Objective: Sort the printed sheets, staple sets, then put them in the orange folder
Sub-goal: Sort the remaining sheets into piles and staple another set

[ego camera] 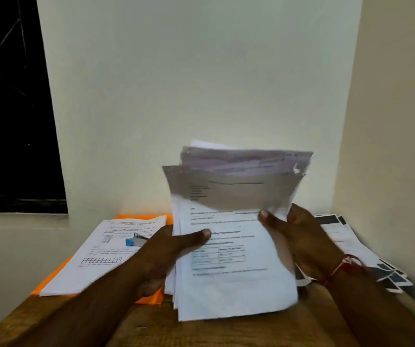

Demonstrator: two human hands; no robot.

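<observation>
I hold a thick stack of printed sheets [231,279] upright above the wooden table [226,329], its top pages curling back toward the wall. My left hand [168,249] grips the stack's left edge, thumb across the front page. My right hand [299,234] grips the right edge, thumb pressed on the page. To the left, another printed set [96,261] lies flat on the orange folder [51,279]. A blue and silver stapler [136,240] rests on top of that set.
More printed sheets with dark photo blocks [366,249] are spread on the table at the right, against the side wall. A white wall stands close behind the table. A dark window [11,108] with a sill is at the left.
</observation>
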